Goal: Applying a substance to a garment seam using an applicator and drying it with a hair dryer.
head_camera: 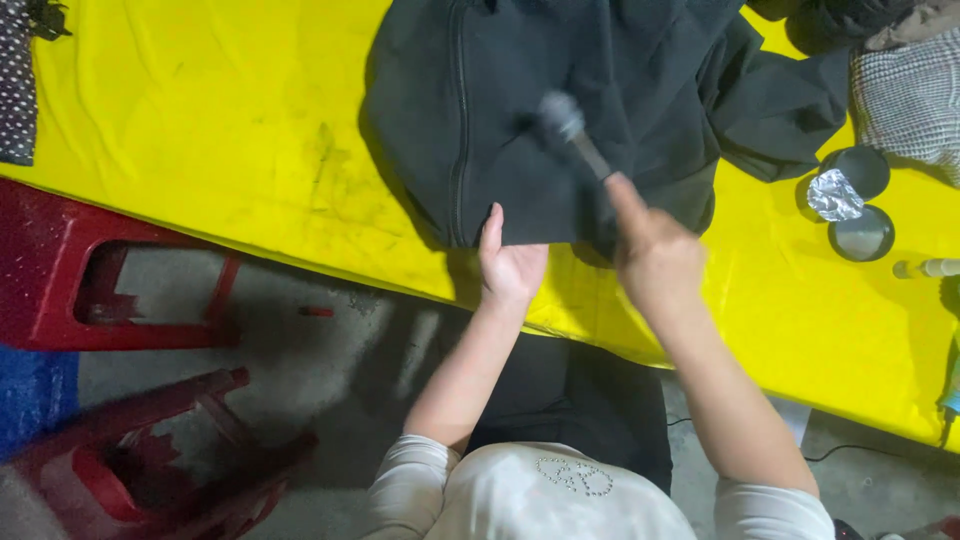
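- A dark zip jacket (560,110) lies spread on the table (200,130), which is covered with a yellow cloth. The zip runs down the left part of the jacket, and the lower hem reaches almost to the near edge of the table.
- The left hand (510,265) lies flat on the hem, just right of the zip. Its fingers (491,225) are straight and pressed together, with nothing pinched between them; the palm holds the cloth down.
- The right hand (655,250) is closed around the handle of a small tool (565,125) with a round, greyish head. The head is blurred, so I cannot tell if it is a brush or something else. The fingers are wrapped on the handle, and the head touches the jacket, or is just above it, near the middle of the front.
- My judgement of the progress: the work on the jacket looks under way, not finished. The tool is on the middle part, near the held hem. The sleeve at the right and the upper part are folded and wrinkled and seem not yet treated, but the dark cloth shows no clear mark of where the tool has passed.
- On the right of the table stand two round dark lids (860,200), one with a piece of crumpled foil (833,195), well apart from the hands. A checked cloth (905,95) lies at the far right corner.
- Red plastic stools (110,290) stand on the floor at the left.
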